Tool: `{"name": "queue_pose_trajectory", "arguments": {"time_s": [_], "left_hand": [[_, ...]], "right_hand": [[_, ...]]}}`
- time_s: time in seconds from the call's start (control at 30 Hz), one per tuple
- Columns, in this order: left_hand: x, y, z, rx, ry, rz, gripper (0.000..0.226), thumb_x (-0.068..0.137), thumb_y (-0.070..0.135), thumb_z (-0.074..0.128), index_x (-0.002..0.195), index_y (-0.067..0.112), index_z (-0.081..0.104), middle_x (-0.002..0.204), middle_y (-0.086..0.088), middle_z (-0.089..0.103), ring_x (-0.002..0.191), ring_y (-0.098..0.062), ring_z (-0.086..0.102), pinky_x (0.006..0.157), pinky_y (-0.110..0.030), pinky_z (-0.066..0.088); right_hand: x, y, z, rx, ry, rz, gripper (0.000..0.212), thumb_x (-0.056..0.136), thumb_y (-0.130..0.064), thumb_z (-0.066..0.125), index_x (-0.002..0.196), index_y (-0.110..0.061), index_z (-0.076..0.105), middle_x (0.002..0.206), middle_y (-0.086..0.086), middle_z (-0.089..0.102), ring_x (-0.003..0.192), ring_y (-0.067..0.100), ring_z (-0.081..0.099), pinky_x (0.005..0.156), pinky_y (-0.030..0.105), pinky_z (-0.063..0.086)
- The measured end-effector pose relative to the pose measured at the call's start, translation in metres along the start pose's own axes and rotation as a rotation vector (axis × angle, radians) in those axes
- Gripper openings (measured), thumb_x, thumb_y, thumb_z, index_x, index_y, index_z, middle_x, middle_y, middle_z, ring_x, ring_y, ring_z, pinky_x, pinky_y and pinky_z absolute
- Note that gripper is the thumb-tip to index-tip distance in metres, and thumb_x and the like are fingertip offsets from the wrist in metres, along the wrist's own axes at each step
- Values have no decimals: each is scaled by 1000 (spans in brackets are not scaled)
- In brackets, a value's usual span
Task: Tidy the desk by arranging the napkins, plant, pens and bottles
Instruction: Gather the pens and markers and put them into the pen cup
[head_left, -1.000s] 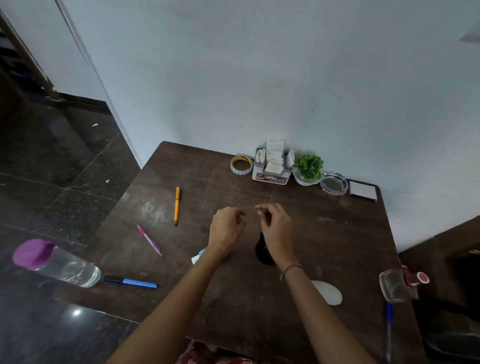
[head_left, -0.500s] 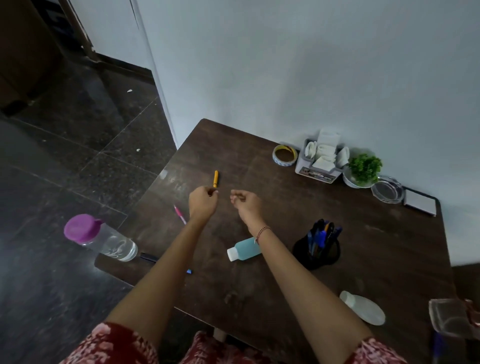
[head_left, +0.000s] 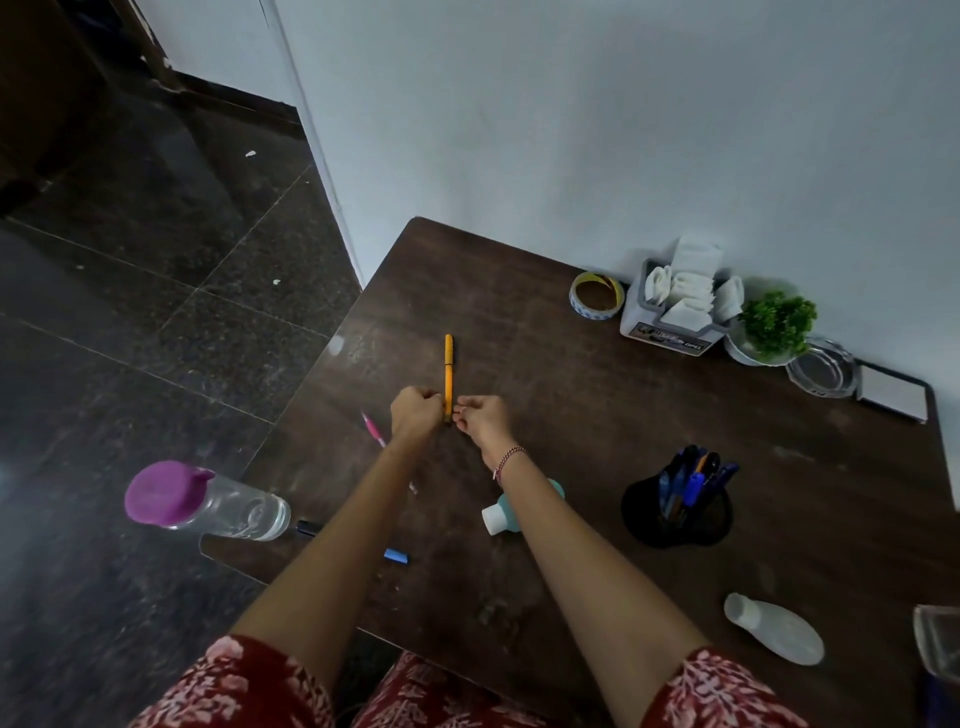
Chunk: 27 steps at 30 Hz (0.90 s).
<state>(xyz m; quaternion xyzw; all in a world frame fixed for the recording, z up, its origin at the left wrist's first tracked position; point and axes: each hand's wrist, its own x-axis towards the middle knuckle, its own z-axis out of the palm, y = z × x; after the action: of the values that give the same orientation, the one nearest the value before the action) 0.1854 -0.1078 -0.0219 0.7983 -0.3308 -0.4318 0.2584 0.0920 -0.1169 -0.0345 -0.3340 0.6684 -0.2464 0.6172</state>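
Since half a second ago your curled left hand (head_left: 415, 418) and right hand (head_left: 482, 420) have closed in, pinching the near end of the slim orange pen (head_left: 448, 364) lying on the scuffed wooden desk (head_left: 597, 415).

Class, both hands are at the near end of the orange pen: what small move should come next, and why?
Probably lift the slim orange pen toward the black round pen holder. The left hand and right hand flank its near end; it lies loose on the dark wooden desk, while the holder has pens.
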Motion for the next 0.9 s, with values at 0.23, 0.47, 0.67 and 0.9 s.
{"name": "queue_pose_trajectory", "arguments": {"time_s": [0.23,0.47,0.67,0.9], "left_hand": [[7,-3,-2,-108,-27,-49,18,85,3,61,100,0,71,96,-17,72,95,-26,68,92,-39,53],[-10,3,-5,-224,-21,-11,20,79,-5,65,97,-2,72,88,-16,71,75,-19,68,83,-32,56],[-27,12,-3,-477,-125,-37,17,88,-12,51,100,-15,62,70,-13,63,44,-6,63,51,-16,55],[-49,17,2,-599,-160,27,26,87,-3,61,107,-18,59,57,-4,68,52,-10,67,59,-24,59]], "right_hand": [[-1,3,8,-45,62,-63,19,85,0,62,103,2,67,106,20,69,96,28,67,90,38,53],[-18,-2,-9,101,1,-90,23,84,10,59,107,12,62,105,23,66,65,9,60,55,10,50],[-41,-4,-29,195,27,-134,24,85,10,58,109,10,62,101,20,67,61,7,63,56,11,52],[-83,0,-56,338,-4,-146,21,86,8,57,107,9,63,89,12,67,74,15,64,62,14,55]]}}
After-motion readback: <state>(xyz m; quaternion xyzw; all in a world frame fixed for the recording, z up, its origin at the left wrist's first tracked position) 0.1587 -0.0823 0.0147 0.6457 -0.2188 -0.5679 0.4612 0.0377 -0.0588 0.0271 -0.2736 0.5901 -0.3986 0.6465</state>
